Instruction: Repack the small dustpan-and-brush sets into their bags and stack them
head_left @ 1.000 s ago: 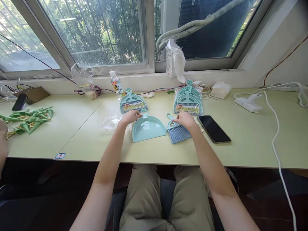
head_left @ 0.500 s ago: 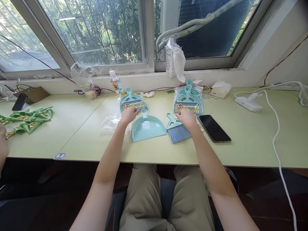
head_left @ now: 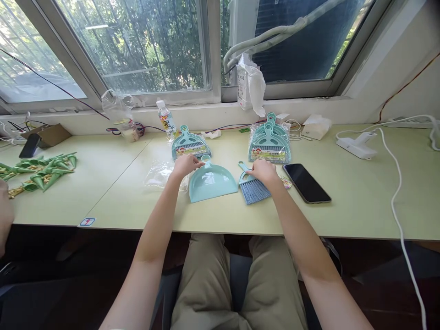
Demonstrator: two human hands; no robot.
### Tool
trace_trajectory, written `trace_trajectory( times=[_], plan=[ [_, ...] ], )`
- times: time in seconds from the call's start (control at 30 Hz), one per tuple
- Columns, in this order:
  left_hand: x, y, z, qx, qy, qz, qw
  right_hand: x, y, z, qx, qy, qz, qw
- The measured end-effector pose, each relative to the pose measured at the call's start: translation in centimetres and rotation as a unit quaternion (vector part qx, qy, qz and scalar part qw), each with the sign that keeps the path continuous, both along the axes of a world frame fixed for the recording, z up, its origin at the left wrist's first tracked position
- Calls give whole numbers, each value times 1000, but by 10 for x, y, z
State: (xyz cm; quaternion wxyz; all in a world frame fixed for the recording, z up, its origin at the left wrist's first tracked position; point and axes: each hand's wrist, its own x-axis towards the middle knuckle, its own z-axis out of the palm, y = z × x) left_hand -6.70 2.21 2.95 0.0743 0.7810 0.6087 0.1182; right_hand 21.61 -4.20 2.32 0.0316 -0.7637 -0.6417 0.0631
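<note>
A light teal dustpan [head_left: 213, 183] lies on the table in front of me, its ring handle pointing away. My left hand [head_left: 186, 166] reaches in from the left, fingertips closed together at the base of that handle. Beside the pan lies a small teal hand brush [head_left: 254, 190] with blue bristles toward me. My right hand [head_left: 264, 170] has its fingers closed on the edge of the brush's handle and covers part of its body. A crumpled clear plastic bag [head_left: 158, 174] lies left of my left hand, and a colourful label [head_left: 286, 182] shows partly beyond my right wrist.
Wrapped dustpan-and-brush sets [head_left: 190, 144] stand behind my left hand, with more wrapped sets [head_left: 270, 142] behind the right. A black phone [head_left: 307, 183] lies to the right. Further out are a bottle [head_left: 166, 120], green cone-shaped pieces [head_left: 44, 172], a power strip [head_left: 356, 145] and another person's hand [head_left: 5, 215].
My left fingers have stretched right onto the dustpan handle. My right hand has shifted slightly left and down onto the brush. The pan and brush lie in nearly the same places.
</note>
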Motion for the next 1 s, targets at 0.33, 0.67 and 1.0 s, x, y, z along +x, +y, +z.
trace_trajectory(
  times=[0.33,0.67,1.0],
  plan=[
    [-2,2,-3,-24,0,-31,999,6,5,-4,-4,23,22,999],
    [7,-4,-2,-84,-29,-82,993,17,-12,28,130,216,110,962],
    [35,-24,3,-190,-136,-284,930,-33,-13,5,57,79,204,974]
  ],
)
